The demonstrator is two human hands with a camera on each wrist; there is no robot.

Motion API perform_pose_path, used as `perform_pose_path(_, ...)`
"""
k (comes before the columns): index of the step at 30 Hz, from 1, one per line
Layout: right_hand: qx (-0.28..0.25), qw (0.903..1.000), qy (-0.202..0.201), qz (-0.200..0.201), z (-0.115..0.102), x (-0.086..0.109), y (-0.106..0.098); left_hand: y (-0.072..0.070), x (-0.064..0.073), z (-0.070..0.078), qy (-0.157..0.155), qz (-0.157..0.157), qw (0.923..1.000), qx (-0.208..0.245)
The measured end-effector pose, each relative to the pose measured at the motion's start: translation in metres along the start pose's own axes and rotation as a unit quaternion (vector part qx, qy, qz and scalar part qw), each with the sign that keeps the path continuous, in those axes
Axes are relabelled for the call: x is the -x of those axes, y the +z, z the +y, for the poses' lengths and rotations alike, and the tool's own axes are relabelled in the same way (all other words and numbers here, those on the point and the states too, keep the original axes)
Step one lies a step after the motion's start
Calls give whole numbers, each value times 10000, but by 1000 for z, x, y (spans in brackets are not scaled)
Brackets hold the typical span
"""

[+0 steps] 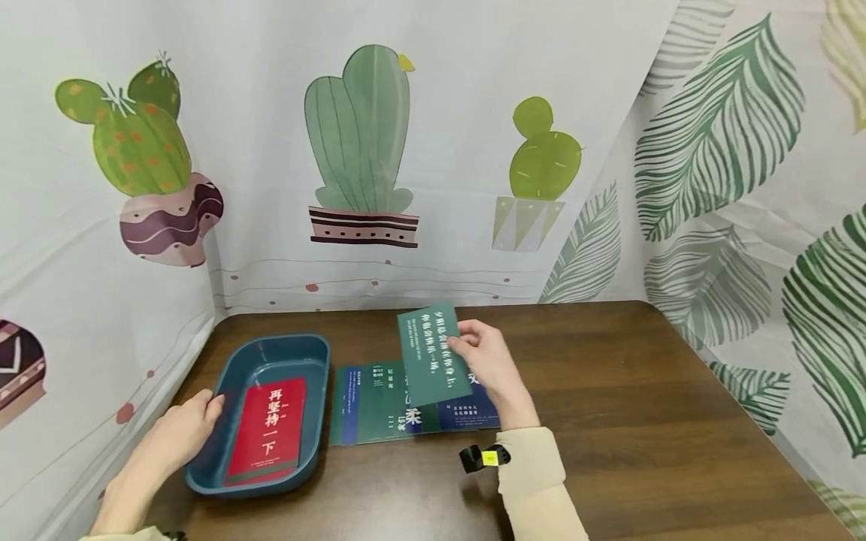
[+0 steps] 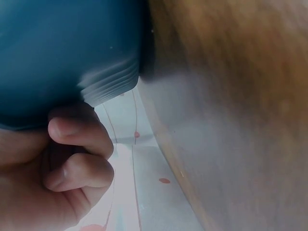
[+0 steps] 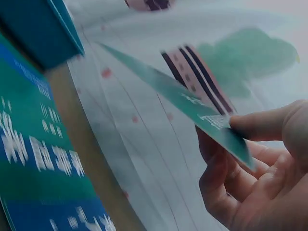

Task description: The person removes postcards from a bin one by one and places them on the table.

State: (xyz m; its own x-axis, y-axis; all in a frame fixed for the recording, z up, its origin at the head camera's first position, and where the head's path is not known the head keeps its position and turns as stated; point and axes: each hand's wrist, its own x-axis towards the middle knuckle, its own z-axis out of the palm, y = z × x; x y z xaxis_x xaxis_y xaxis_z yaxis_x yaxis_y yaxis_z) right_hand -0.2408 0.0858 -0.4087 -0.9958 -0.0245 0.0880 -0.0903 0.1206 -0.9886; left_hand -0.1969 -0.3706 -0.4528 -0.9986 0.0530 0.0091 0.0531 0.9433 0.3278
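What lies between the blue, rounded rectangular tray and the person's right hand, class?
In the head view, overlapping green and blue printed cards lie between the tray and the right hand. The pinched green rectangular card partly hides them.

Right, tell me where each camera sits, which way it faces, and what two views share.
Head: worn on the head, facing forward and down at the wooden table and cactus-print cloth; left hand, right hand and forearms show.
Left wrist: on that wrist, facing the blue tray; the left hand's curled fingers show.
Right wrist: on that wrist, facing the pinched green card, overlapping cards beyond; right thumb and fingers show.
Shared: head and right wrist both show the green card.
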Motion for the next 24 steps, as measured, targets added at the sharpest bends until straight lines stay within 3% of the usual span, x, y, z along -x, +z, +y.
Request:
perform_pose_path(12, 605, 9911, 1099, 443, 39, 0, -52, 1, -1, 0, -45, -81, 10000, 11)
perform_pose_path(24, 974, 9830, 1512, 360, 70, -4, -63, 0, -1, 1, -153, -109, 9998, 8)
